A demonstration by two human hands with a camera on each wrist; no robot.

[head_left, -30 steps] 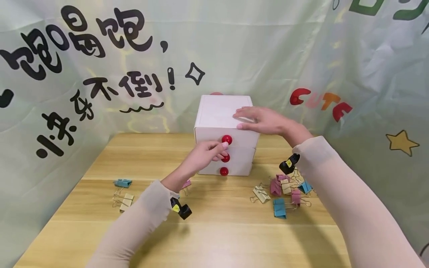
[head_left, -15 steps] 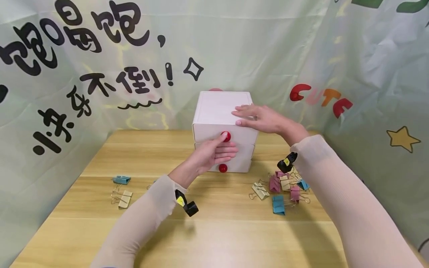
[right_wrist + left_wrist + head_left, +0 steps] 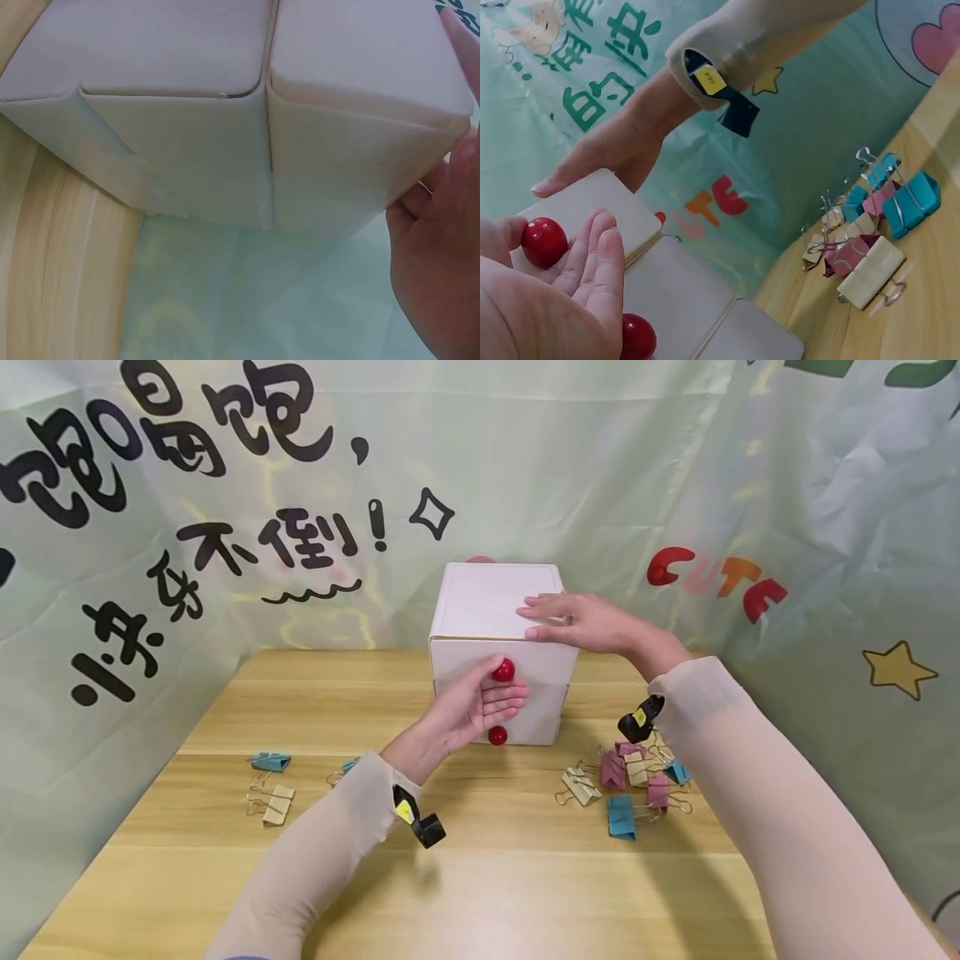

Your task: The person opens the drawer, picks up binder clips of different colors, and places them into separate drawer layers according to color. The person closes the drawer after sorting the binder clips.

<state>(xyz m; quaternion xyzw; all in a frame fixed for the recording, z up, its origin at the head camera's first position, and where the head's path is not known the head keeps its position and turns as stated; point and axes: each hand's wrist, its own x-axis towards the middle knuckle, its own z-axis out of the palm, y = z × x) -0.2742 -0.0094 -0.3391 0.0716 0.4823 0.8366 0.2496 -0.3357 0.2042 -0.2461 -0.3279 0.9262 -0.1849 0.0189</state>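
Observation:
A white box of stacked drawers [image 3: 491, 597] stands at the back of the table, with round red knobs on its front. My left hand [image 3: 461, 706] holds the top red knob [image 3: 504, 670] between thumb and fingers, palm facing the drawer fronts. A thin gap shows along the top edge of the upper drawer front [image 3: 457, 652]. Below the hand the bottom knob [image 3: 498, 736] is visible; the hand hides the middle one in the head view. My right hand [image 3: 592, 622] rests on the box's top at its right side, fingers extended.
Several pink, blue and cream binder clips [image 3: 633, 777] lie in a pile at the right. A blue clip [image 3: 270, 762] and a cream clip [image 3: 278, 806] lie at the left, another blue one [image 3: 350, 764] by the left sleeve. A printed cloth [image 3: 600, 468] hangs behind.
My left hand has gone from in front of the knobs to holding the top knob. The upper drawer has come out slightly toward me. My right hand has stayed on the box.

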